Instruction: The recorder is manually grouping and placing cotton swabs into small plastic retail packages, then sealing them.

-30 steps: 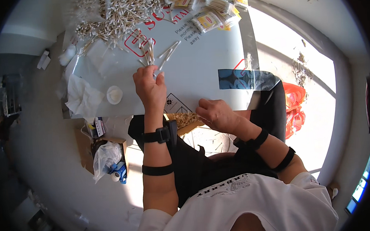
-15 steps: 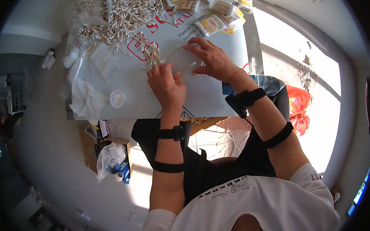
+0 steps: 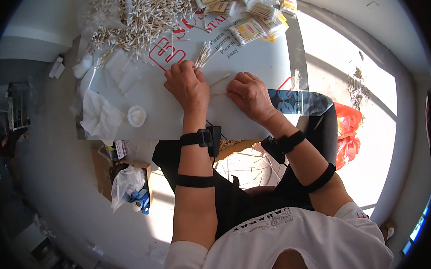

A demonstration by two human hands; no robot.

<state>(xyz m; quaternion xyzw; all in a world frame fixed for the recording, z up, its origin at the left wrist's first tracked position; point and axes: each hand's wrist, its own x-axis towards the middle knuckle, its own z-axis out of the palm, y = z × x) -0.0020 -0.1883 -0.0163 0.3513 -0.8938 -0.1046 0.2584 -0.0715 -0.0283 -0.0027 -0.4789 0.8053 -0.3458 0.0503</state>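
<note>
My left hand [image 3: 186,85] is closed around the lower end of a small bundle of cotton swabs [image 3: 203,55], whose tips fan out up and to the right. To its right, my right hand [image 3: 250,94] has its fingers pinched together at the end of a single cotton swab [image 3: 218,94] lying close to the table surface. Another loose swab [image 3: 219,79] lies between the two hands, slightly farther away. The right fingertips are partly hidden, so the grip on the swab shows only in part.
A large heap of cotton swabs [image 3: 146,21] covers the table's far left. Filled swab packets [image 3: 247,30] lie at the far right. On the left are a crumpled white sheet [image 3: 97,116] and a small round white item [image 3: 137,116]. An open carton [image 3: 147,174] stands below the table.
My right hand has come nearer to me and its spread fingers have closed. My left hand has shifted slightly left and away, and its swab bundle now leans right.
</note>
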